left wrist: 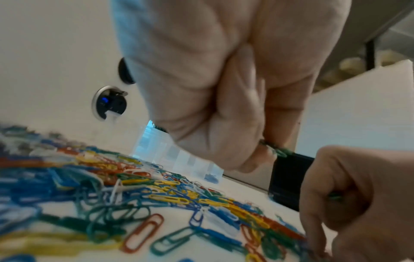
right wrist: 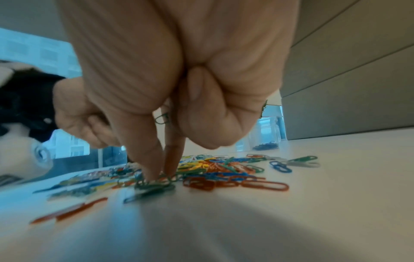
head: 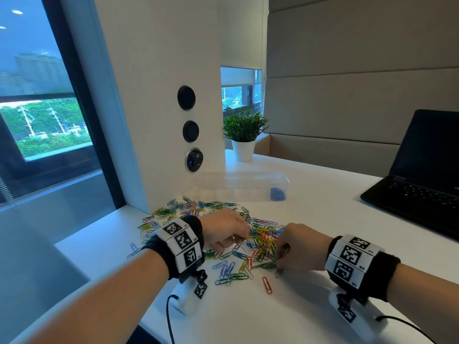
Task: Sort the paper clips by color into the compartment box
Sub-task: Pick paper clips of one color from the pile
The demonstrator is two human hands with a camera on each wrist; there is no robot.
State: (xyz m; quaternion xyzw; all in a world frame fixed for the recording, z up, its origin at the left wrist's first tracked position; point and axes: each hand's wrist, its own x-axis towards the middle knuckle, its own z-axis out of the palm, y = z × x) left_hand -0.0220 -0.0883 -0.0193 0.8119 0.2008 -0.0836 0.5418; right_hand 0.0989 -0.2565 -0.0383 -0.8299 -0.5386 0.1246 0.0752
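Observation:
A heap of paper clips [head: 260, 237] in blue, green, yellow, red and white lies on the white table [head: 323, 219]. Behind it stands the clear compartment box [head: 238, 184], with blue clips [head: 277, 194] in its right end compartment. My left hand [head: 238, 242] hovers over the heap's near left, its fingers curled round green clips [left wrist: 278, 150]. My right hand [head: 278, 265] is at the heap's near right. Its thumb and forefinger pinch a green clip [right wrist: 156, 185] that lies on the table, and its curled fingers keep more green clips [right wrist: 162, 119] in the palm.
An open black laptop [head: 422, 184] sits at the right. A potted plant [head: 244, 135] stands behind the box, beside a white pillar with round sockets [head: 193, 160]. Stray clips, one of them red [head: 267, 285], lie near the table's front.

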